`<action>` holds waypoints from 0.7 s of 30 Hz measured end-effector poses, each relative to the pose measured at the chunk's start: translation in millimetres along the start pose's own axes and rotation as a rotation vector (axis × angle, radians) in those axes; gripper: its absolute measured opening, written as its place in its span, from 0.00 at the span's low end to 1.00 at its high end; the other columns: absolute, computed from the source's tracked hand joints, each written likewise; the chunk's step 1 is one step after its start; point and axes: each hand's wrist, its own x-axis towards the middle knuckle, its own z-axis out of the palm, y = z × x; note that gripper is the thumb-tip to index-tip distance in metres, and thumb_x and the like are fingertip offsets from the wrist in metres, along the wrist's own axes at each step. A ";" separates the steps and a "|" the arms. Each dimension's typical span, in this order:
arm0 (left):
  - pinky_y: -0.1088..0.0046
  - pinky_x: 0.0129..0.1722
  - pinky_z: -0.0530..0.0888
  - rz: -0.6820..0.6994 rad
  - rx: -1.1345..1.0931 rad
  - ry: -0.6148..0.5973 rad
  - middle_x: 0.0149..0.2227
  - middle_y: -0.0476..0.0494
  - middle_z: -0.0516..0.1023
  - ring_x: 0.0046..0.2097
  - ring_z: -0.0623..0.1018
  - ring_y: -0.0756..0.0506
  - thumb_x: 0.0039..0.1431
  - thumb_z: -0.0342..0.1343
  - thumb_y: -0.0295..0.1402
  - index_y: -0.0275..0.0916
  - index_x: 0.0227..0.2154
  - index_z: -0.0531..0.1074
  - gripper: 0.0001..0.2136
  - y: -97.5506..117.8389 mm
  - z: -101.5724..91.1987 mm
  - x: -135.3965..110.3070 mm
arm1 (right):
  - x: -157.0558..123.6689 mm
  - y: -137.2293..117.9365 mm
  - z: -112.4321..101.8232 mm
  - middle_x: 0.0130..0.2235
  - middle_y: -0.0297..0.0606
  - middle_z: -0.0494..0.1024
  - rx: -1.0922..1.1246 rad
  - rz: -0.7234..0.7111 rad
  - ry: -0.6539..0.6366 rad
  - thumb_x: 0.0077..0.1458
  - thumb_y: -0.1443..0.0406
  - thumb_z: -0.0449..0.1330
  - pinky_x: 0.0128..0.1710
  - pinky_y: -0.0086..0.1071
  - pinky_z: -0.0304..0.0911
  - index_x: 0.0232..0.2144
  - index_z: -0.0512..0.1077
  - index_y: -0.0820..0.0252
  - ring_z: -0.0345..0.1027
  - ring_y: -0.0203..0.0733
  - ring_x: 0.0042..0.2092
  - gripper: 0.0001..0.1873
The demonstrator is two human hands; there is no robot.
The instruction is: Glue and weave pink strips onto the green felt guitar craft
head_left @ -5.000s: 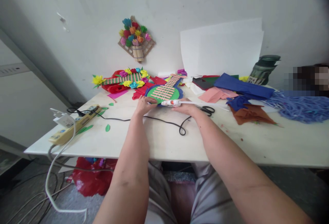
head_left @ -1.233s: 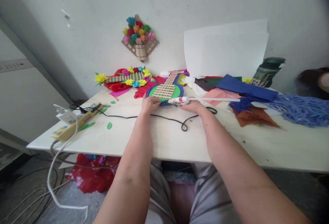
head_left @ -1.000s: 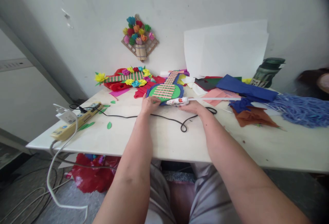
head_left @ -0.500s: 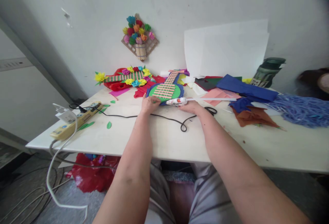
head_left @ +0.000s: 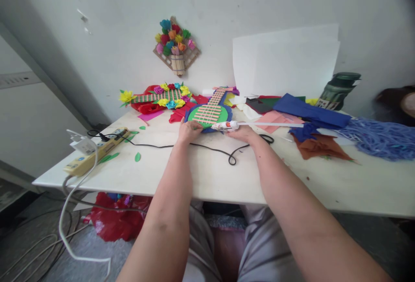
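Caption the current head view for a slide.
Glue gun in the right hand, left hand at the near edge of a green-and-blue guitar-shaped craft.

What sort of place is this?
Likely a craft workspace: the right hand holds a glue gun, coloured sheets lie on the table, and a flower decoration is on the wall.

Between the left forearm [head_left: 177,187] and right forearm [head_left: 287,187], the bench [head_left: 227,182] offers an open front strip, crossed farther in by a looped black cord [head_left: 145,146]. A long white glue stick [head_left: 272,125] bars the space rightward. Folded blue paper [head_left: 311,111] and a tilted bottle [head_left: 335,94] crowd the back right; a power strip [head_left: 103,149] with a raised white adapter [head_left: 84,146] obstructs the left end. Bare surface runs before the blue yarn [head_left: 382,139].
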 end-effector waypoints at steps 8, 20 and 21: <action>0.59 0.59 0.52 0.005 -0.008 0.011 0.37 0.50 0.80 0.43 0.76 0.45 0.49 0.55 0.32 0.45 0.26 0.77 0.05 0.5 0.5 0.3 | -4.9 -10.3 -1.9 0.47 0.38 0.75 0.016 -0.016 -0.079 0.47 0.59 0.57 0.43 0.29 0.62 0.46 0.71 0.55 0.69 0.45 0.47 0.22; 0.59 0.60 0.51 -0.002 -0.001 -0.004 0.36 0.51 0.80 0.43 0.76 0.45 0.49 0.55 0.32 0.45 0.25 0.77 0.06 2.3 -0.2 -0.3 | 5.7 -7.7 5.9 0.49 0.40 0.74 -0.078 -0.037 -0.075 0.47 0.58 0.56 0.45 0.30 0.61 0.47 0.71 0.56 0.67 0.47 0.49 0.23; 0.59 0.60 0.51 0.003 0.001 -0.007 0.36 0.51 0.80 0.43 0.76 0.45 0.49 0.55 0.32 0.45 0.25 0.77 0.06 2.4 -0.2 -0.5 | 6.4 -7.5 6.6 0.49 0.39 0.74 -0.085 -0.035 -0.077 0.47 0.58 0.56 0.45 0.30 0.61 0.47 0.71 0.56 0.67 0.46 0.49 0.23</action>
